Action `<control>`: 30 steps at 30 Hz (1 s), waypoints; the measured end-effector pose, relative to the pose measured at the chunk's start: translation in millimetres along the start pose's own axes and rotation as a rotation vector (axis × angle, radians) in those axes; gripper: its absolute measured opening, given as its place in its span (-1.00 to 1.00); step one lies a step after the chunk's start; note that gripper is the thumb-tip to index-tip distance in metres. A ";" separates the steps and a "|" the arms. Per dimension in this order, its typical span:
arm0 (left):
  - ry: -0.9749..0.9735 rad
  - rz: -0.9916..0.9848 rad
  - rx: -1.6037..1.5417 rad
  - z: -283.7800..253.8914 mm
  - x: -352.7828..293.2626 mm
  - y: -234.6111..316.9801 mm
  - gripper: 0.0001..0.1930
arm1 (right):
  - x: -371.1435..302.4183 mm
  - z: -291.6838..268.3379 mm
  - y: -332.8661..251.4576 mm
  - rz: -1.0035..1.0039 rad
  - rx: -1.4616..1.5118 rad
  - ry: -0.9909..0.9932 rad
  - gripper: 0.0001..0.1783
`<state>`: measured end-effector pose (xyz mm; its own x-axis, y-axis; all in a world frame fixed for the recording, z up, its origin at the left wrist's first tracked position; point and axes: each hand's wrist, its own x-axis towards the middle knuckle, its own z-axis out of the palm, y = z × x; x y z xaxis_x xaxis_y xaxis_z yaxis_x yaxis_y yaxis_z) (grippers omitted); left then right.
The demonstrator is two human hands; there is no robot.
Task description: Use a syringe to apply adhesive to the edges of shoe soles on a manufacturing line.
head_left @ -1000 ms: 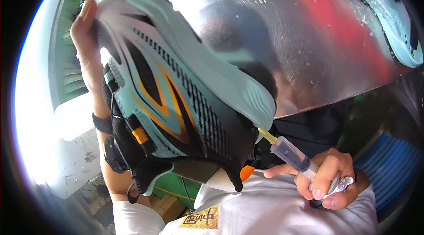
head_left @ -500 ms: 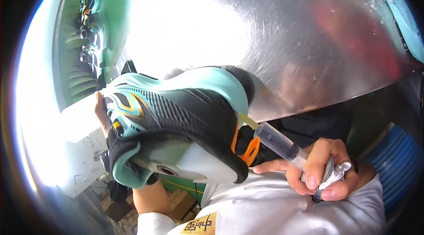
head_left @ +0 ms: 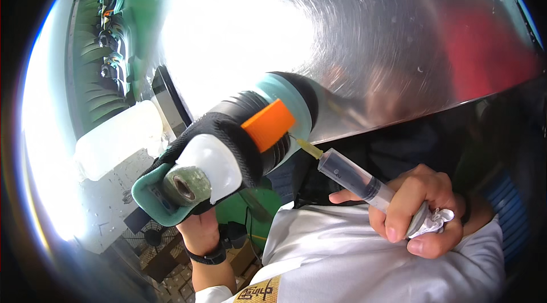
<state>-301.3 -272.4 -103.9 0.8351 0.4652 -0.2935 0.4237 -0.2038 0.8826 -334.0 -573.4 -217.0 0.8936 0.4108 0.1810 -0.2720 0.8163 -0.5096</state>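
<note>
A black and mint-green shoe (head_left: 228,129) with an orange heel tab (head_left: 269,125) is held up before me, its heel turned right and its opening facing me. A pale last with a round metal-rimmed hole fills the opening. My left hand (head_left: 198,228) supports the shoe from below; its fingers are hidden behind it. My right hand (head_left: 413,206) is closed round a clear syringe (head_left: 348,173) with a dark stopper and pale plunger. The syringe's yellow-hubbed needle (head_left: 308,147) points at the shoe's heel, close beside the orange tab. Crumpled white tissue (head_left: 437,220) is tucked into the same hand.
A shiny metal tabletop (head_left: 364,35) spreads beyond the shoe, glaring at left. A white plastic container (head_left: 122,140) stands at its left. Several more shoes (head_left: 111,41) line a green-backed rack at far left. Cardboard boxes (head_left: 242,260) lie low down, and a ribbed blue thing (head_left: 504,206) is at right.
The shoe has turned so its heel and orange tab face up and toward the needle. My left fingers have gone from sight behind it. The syringe has shifted slightly left and up.
</note>
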 end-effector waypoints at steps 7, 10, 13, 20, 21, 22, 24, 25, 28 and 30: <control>-0.027 -0.305 -0.400 -37.3 -14.4 -10.5 -0.39 | -2.4 5.3 3.2 -0.073 -0.015 0.034 -0.64; -0.091 -0.420 -0.438 -50.5 -21.0 -19.6 -0.35 | -5.1 7.6 -1.0 -0.041 -0.014 0.039 -0.65; -0.241 -0.476 -0.471 -51.0 -26.8 -28.4 -0.37 | -8.0 9.1 -8.8 0.039 -0.001 0.041 -0.65; -0.652 -0.530 -0.533 -10.4 -32.4 -38.5 -0.41 | 4.7 20.1 -11.6 -0.047 0.092 0.054 -0.67; -0.695 -0.519 -0.530 -3.2 -32.4 -39.6 -0.41 | 7.3 21.2 -14.1 -0.003 0.103 0.059 -0.68; -0.710 -0.522 -0.530 2.7 -32.5 -39.7 -0.42 | 10.6 19.9 -16.5 0.032 0.131 0.006 -0.70; -0.667 -0.647 -0.582 13.0 -32.1 -41.0 -0.31 | 14.9 21.0 -21.7 0.074 0.154 -0.043 -0.68; -0.642 -0.666 -0.578 17.6 -31.3 -41.9 -0.31 | 16.0 22.3 -24.3 0.084 0.136 -0.044 -0.67; -0.789 -0.661 -0.759 26.2 -31.7 -42.5 -0.31 | 13.1 29.1 -31.3 0.122 0.086 -0.035 -0.66; -0.761 -0.638 -0.693 31.0 -32.2 -41.6 -0.32 | 7.4 36.6 -33.8 0.163 0.060 -0.009 -0.64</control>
<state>-335.0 -305.6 -142.6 0.6359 -0.3597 -0.6828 0.7514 0.4904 0.4415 -331.3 -583.1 -167.6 0.8325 0.5435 0.1076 -0.4345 0.7609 -0.4818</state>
